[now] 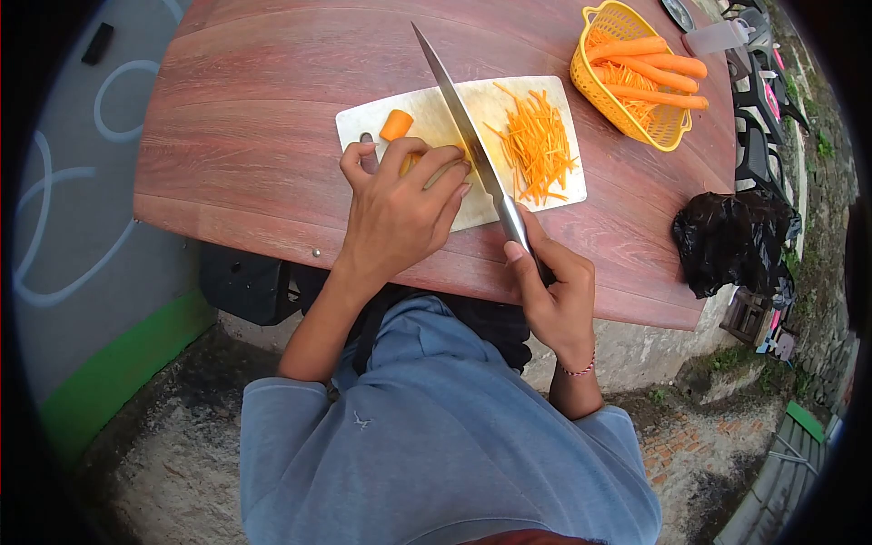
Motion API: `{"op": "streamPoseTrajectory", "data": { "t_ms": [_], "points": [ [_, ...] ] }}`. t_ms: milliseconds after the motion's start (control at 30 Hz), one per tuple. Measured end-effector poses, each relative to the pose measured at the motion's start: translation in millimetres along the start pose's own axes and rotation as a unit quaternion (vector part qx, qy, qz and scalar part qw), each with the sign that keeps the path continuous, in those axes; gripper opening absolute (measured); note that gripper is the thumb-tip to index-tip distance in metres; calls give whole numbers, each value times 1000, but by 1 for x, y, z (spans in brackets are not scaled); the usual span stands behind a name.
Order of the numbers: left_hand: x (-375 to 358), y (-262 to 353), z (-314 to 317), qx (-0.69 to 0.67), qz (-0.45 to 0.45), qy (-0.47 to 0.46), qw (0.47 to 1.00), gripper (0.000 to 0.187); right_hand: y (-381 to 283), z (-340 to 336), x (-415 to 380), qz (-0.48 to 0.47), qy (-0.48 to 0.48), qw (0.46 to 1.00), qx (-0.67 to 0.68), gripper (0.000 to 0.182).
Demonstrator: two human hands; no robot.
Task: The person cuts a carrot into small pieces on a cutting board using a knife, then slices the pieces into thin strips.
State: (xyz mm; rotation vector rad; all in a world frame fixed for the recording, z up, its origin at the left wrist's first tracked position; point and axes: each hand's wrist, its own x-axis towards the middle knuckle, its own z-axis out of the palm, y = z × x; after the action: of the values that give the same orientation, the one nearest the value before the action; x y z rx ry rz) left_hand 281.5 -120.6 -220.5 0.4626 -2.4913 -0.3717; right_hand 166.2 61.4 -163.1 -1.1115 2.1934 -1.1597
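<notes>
while the person looks down over their own chest, the left hand is curled like a claw over a carrot piece on a white cutting board, fingertips tucked and pressing it down. the right hand is closed around the handle of a long kitchen knife, whose blade runs up across the board just beside the left knuckles. a short carrot chunk stands near the fingers, and a heap of thin carrot strips lies on the board's right side. the board rests on a reddish wooden table. a yellow basket with whole carrots sits at the far right, a black bag near the table's edge. to slice well, it seems wise to keep fingertips curled back, let the flat of the blade ride the knuckles, and make even, narrow cuts.
</notes>
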Motion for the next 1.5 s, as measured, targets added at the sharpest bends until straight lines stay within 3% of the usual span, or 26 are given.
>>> {"op": "streamPoseTrajectory", "data": {
  "t_ms": [400, 767, 967, 1133, 1200, 1433, 1500],
  "points": [
    [-1, -1, 1, -5, -2, -2, 1000, 19, -8, -2, -6, 41, -23, 999, -2, 40],
    [0, -2, 2, -4, -2, -5, 1000, 17, -9, 11, -9, -20, 17, 999, -40, 40],
    [0, -2, 1, -5, -1, -6, 1000, 16, -13, 12, 21, 6, -2, 999, -51, 38],
    [0, 0, -1, 5, -3, 4, 1000, 18, 2, 17, 33, -60, 27, 998, -14, 36],
    [-1, 0, 0, 6, -3, 10, 1000, 19, -1, 12, 26, 19, -2, 1000, -8, 36],
    [-2, -1, 0, -7, -2, 16, 1000, 18, 2, 3, 14, 54, 23, 998, 23, 38],
    [-2, -1, -1, -1, -1, 15, 1000, 21, -7, -1, 12, 105, -31, 994, 7, 38]
  ]
}}
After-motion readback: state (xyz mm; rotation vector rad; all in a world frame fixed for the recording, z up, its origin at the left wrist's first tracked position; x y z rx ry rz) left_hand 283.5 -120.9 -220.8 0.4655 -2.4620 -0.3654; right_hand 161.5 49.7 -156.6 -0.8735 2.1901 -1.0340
